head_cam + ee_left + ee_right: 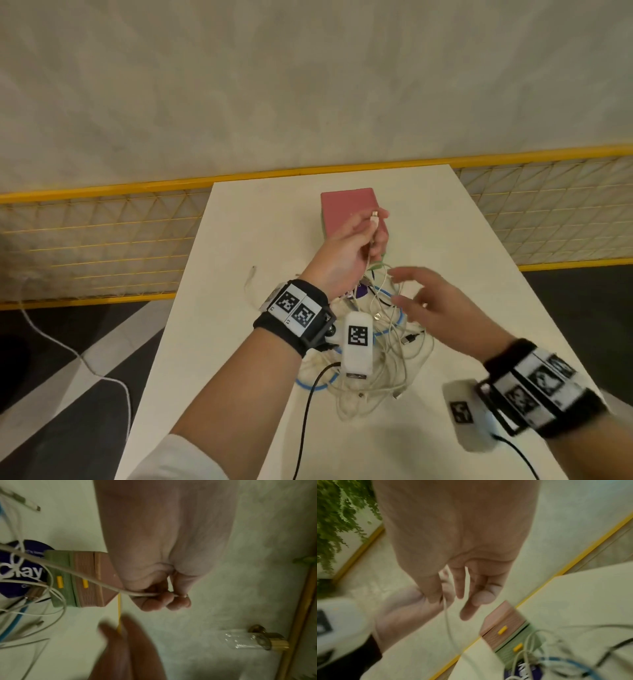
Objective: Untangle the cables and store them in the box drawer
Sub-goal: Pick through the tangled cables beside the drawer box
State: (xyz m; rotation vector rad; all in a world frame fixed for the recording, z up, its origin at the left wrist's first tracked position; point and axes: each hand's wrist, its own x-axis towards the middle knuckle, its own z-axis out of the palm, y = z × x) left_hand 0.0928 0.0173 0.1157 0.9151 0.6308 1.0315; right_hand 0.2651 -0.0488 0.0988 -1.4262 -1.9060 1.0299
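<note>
A tangle of white, blue and black cables point(376, 359) lies on the white table point(479, 274). Behind it stands the box point(346, 209), pink on top and green below, each drawer front with a yellow handle point(59, 581). My left hand point(356, 240) is raised in front of the box and pinches a white cable point(82, 574) just below its metal plug point(375, 216); the cable hangs down into the tangle. To the right, my right hand point(421, 294) hovers over the tangle with its fingers point(467, 595) spread, blurred, gripping nothing. The white cable runs close past them.
A purple round label point(18, 569) lies under the cables by the box. One loose white cable point(251, 274) lies apart on the table's left. A yellow mesh fence point(102, 240) runs behind the table. Another white cord point(68, 349) trails over the floor on the left.
</note>
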